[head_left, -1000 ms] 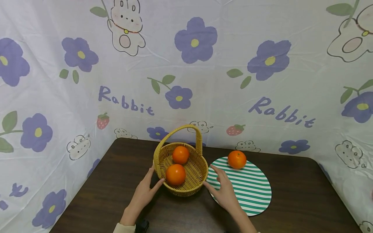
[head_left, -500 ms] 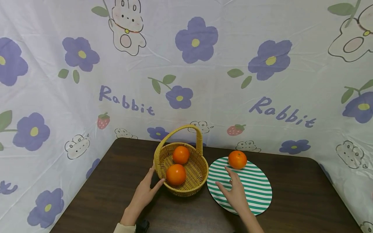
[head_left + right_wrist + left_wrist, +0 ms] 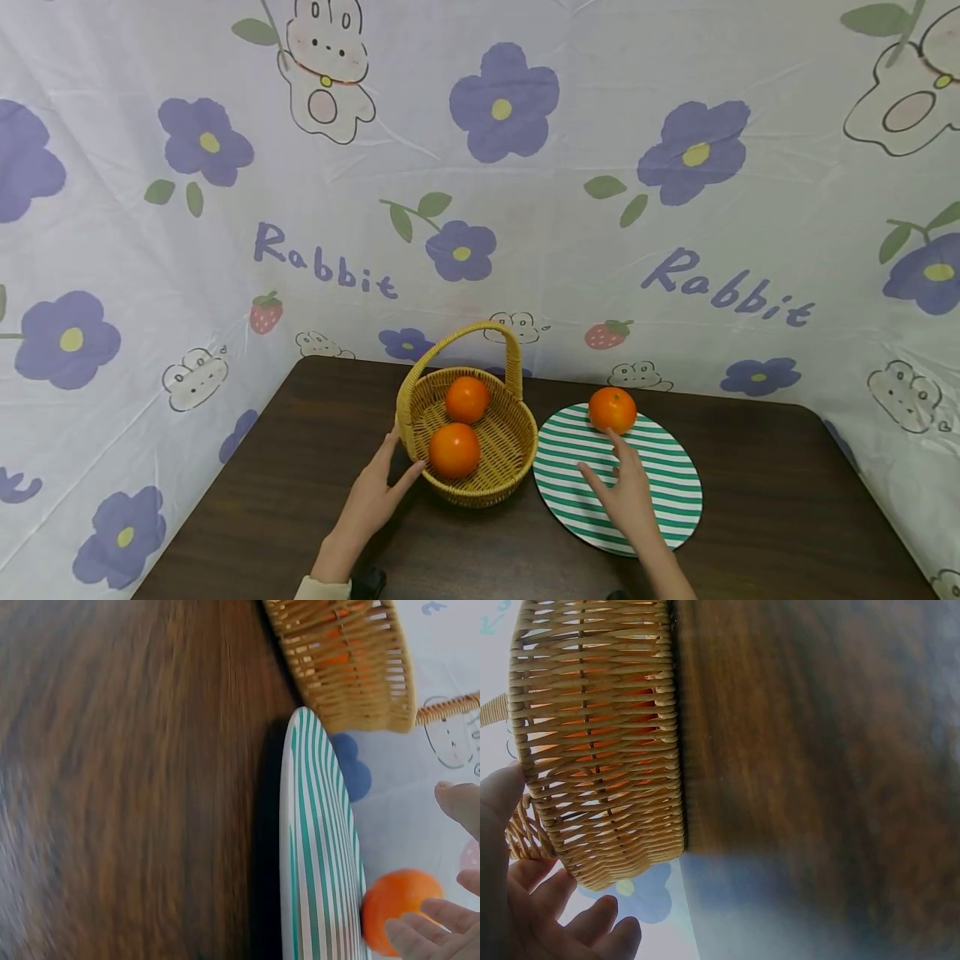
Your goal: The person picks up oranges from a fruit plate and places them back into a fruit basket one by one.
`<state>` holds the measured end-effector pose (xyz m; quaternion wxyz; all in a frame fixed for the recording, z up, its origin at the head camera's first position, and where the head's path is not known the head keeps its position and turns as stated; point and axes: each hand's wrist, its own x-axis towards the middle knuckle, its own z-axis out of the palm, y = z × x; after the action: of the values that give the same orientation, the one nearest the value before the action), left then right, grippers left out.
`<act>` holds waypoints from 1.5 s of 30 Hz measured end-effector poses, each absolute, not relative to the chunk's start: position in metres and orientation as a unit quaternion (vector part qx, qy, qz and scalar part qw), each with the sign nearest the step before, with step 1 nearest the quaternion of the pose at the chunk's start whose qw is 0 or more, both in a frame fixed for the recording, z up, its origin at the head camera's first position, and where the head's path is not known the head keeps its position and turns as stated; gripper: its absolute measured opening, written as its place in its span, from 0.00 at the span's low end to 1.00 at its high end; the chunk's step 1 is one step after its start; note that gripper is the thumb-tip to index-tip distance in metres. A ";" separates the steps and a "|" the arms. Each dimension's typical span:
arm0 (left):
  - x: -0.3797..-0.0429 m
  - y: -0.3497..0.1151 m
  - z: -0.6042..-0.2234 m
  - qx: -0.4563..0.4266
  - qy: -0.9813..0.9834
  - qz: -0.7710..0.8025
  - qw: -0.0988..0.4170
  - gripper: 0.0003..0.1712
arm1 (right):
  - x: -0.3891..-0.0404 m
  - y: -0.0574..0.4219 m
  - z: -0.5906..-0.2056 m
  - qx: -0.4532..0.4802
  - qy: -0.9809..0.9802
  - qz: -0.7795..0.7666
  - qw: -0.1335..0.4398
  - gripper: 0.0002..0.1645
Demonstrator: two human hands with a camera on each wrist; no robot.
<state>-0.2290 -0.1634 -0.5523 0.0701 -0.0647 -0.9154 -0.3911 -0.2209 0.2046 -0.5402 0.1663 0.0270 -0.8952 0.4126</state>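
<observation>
In the head view a yellow wicker basket (image 3: 498, 446) with an arched handle stands on the table, two oranges (image 3: 453, 450) inside it. My left hand (image 3: 371, 492) holds the basket's left side, thumb and fingers spread around the foot of the handle; the left wrist view shows the thumb against the woven wall (image 3: 600, 742). Another orange (image 3: 612, 409) sits at the back of a round green-and-white striped mat (image 3: 592, 508). Just in front of this orange, my right hand (image 3: 628, 496) hovers over the mat with its fingers spread; whether a fingertip touches the fruit, I cannot tell.
A dark wooden table (image 3: 780, 492) bears everything. Behind it and at both sides hangs a white cloth (image 3: 570, 208) printed with purple flowers and rabbits. The mat lies close to the basket's right side.
My right hand has left the basket's right side and moved right and forward over the striped mat to the lone orange. The left hand and the basket have stayed put.
</observation>
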 end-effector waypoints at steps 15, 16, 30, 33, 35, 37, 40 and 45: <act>-0.228 -0.163 -0.551 -0.062 -0.913 -0.396 0.069 0.46 | -0.232 0.223 -0.545 -0.001 -0.907 0.397 0.143 0.47; -0.228 -0.163 -0.552 -0.062 -0.914 -0.396 0.069 0.46 | -0.233 0.224 -0.546 0.000 -0.907 0.396 0.146 0.47; -0.228 -0.164 -0.551 -0.064 -0.915 -0.392 0.062 0.47 | -0.251 0.230 -0.547 -0.016 -0.899 0.404 0.168 0.51; -0.228 -0.165 -0.551 -0.063 -0.915 -0.394 0.065 0.47 | -0.255 0.231 -0.546 -0.019 -0.899 0.402 0.176 0.51; -0.228 -0.165 -0.553 -0.064 -0.914 -0.395 0.068 0.47 | -0.258 0.232 -0.546 -0.020 -0.898 0.400 0.181 0.52; -0.229 -0.165 -0.553 -0.065 -0.913 -0.397 0.071 0.47 | -0.261 0.233 -0.546 -0.020 -0.898 0.401 0.183 0.52; -0.229 -0.165 -0.554 -0.064 -0.914 -0.394 0.070 0.47 | -0.264 0.235 -0.545 -0.017 -0.897 0.400 0.188 0.53; -0.228 -0.165 -0.552 -0.066 -0.916 -0.389 0.067 0.47 | -0.270 0.238 -0.543 -0.019 -0.897 0.400 0.188 0.53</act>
<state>-0.2284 -0.1653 -0.5517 0.0669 -0.0665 -0.9163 -0.3892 -0.2703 0.2377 -0.5433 0.1885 -0.0191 -0.8967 0.4001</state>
